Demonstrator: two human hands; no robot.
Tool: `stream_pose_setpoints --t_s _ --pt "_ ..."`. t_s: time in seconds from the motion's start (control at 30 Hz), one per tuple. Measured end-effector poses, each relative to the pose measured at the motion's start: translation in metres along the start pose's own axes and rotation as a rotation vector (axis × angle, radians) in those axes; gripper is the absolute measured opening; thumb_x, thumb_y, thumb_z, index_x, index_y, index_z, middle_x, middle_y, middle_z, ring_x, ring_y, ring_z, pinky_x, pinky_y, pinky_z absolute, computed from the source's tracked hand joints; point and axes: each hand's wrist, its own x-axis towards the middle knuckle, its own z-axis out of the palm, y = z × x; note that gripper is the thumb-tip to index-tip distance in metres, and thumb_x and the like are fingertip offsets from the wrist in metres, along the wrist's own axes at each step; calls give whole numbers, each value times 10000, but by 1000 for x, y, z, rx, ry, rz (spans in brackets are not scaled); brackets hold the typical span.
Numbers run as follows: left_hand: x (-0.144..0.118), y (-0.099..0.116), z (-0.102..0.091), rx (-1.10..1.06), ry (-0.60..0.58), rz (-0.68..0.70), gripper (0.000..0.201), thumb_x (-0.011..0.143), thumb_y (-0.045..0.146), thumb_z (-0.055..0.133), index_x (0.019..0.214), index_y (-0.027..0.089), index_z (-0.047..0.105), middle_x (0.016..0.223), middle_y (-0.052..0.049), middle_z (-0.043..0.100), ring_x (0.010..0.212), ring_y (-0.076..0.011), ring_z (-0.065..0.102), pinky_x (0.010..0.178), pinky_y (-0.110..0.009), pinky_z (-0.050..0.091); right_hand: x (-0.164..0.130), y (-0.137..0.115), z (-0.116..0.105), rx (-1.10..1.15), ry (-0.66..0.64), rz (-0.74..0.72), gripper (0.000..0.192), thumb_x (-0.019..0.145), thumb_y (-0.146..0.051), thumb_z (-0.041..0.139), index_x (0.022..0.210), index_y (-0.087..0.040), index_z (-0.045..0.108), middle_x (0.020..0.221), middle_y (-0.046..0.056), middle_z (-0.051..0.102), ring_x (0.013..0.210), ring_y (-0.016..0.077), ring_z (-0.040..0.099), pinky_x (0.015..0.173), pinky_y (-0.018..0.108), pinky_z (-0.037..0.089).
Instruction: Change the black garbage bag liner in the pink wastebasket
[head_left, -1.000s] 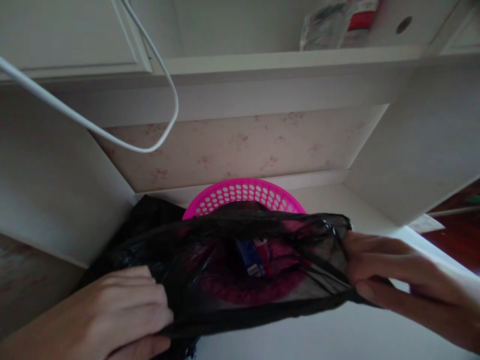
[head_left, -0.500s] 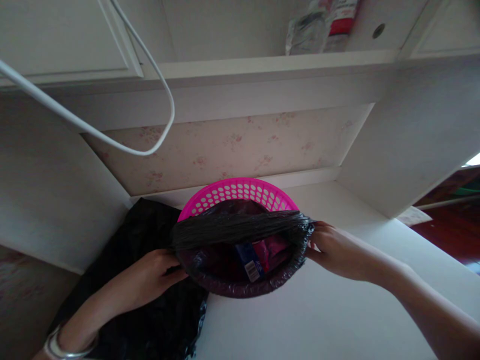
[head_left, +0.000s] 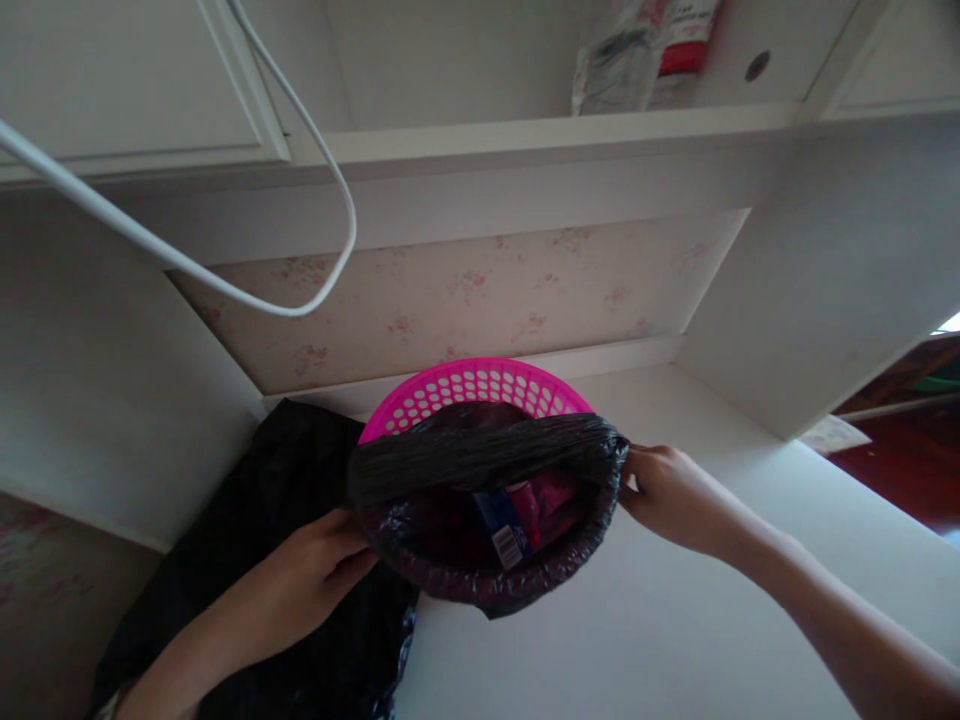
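A bright pink perforated plastic basket (head_left: 480, 378) stands on the white surface, its back rim bare. A black garbage bag (head_left: 480, 455) lines it, folded over the front rim, with its back edge stretched across the opening. Inside lie a dark blue packet with a barcode (head_left: 507, 540) and something crumpled and pink (head_left: 544, 500). My left hand (head_left: 322, 560) is closed at the bag's left edge, fingertips partly hidden. On the right side, my right hand (head_left: 656, 495) pinches the bag's edge between thumb and fingers.
Another black plastic bag (head_left: 300, 470) lies spread on the left, under my left forearm. A thick white cable (head_left: 247, 298) loops in front at upper left. Above is a shelf (head_left: 540, 135) holding a clear plastic item and a red-and-white container (head_left: 684, 55). White panels flank both sides.
The bag's edge has been drawn slightly down over the front rim, where a dark flap now hangs. Both hands keep their grip and have shifted only a little.
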Motion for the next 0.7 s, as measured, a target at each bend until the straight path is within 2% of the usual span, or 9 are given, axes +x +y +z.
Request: stream_pose_setpoints --t_s 0.07,0.13,0.2,0.27,0.33,0.4,0.5,0.6,0.7 --pt "-5 -1 -12 -112 76 -32 239 992 348 541 1028 311 775 1097 -22 753 997 -213 720 897 -295 580 -5 2 -8 169 101 80 240 891 -204 449 730 -215 628 662 29 711 592 179 659 603 280 470" --pt "-6 -4 -21 -235 263 -87 219 978 411 563 973 288 744 1024 -17 742 901 -195 718 815 -267 582 -7 3 -14 362 212 176 248 960 -339 448 816 -232 620 680 1 729 540 152 599 548 258 447" --pt "0 -9 -23 -365 464 -166 240 944 473 603 1066 289 696 1008 -13 735 864 -195 718 802 -278 585 -6 2 -17 512 263 265 278 971 -494 489 1005 -251 620 780 1 781 510 146 567 494 251 433" --pt "11 -14 -20 -464 556 -219 387 887 531 662 1187 289 647 1031 -23 740 891 -219 722 813 -306 588 0 1 -16 607 246 284 432 944 -576 541 1251 -273 572 907 29 813 556 170 619 513 266 473" --pt "23 -17 -18 -475 574 -245 474 823 588 704 1172 271 667 1041 -39 749 934 -253 715 831 -332 578 8 0 -14 653 234 231 501 940 -578 554 1341 -278 575 1020 53 810 745 221 712 654 306 545" --pt "32 -20 -17 -417 609 -268 433 796 632 703 1003 252 728 989 -41 755 937 -269 699 853 -342 551 15 1 -12 650 258 197 444 944 -581 538 1200 -257 702 1006 50 804 863 252 723 757 332 551" --pt "42 -23 -21 -391 677 -299 405 799 639 695 857 241 743 908 -32 750 920 -270 675 865 -337 513 26 3 -11 620 311 247 448 929 -608 535 923 -230 775 847 38 774 791 243 695 716 325 518" --pt "53 -27 -24 -488 716 -285 397 818 616 694 884 226 732 895 -24 733 901 -250 654 824 -310 494 41 7 -9 621 386 261 442 921 -612 538 883 -225 750 829 43 740 781 229 661 705 320 483" --pt "69 -29 -25 -599 713 -281 386 820 591 713 872 209 711 821 0 688 815 -205 616 731 -270 469 62 12 -4 717 425 283 440 889 -619 560 836 -206 700 844 51 686 807 217 618 704 313 458"
